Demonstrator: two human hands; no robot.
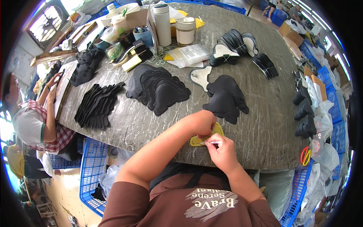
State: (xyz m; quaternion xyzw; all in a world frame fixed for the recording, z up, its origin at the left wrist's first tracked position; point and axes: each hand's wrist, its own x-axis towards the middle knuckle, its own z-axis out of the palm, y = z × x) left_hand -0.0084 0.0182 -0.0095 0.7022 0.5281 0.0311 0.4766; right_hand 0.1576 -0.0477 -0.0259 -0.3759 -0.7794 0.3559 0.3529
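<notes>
At the table's near edge a yellow curved template [196, 141] with slots lies under my hands. My left hand [202, 123] is closed, its curled fingers pressing down on the template. A slim white pen [213, 142] is pinched in my right hand [223, 150], its tip against the template. What lies beneath the template is mostly hidden. Just beyond my hands is a fanned stack of black cut pieces [225, 96]. A white piece with a dark edge [201, 77] touches that stack. Further left are a larger black stack [157, 89] and a row of black strips [98, 106].
Tied black bundles [231, 41] sit at the far right of the table [268, 125]. A white bottle [162, 24], a lidded jar [185, 32] and plastic bags [191, 55] stand at the back. Red-and-yellow scissors [305, 156] hang near the right edge. A person [41, 117] works at left.
</notes>
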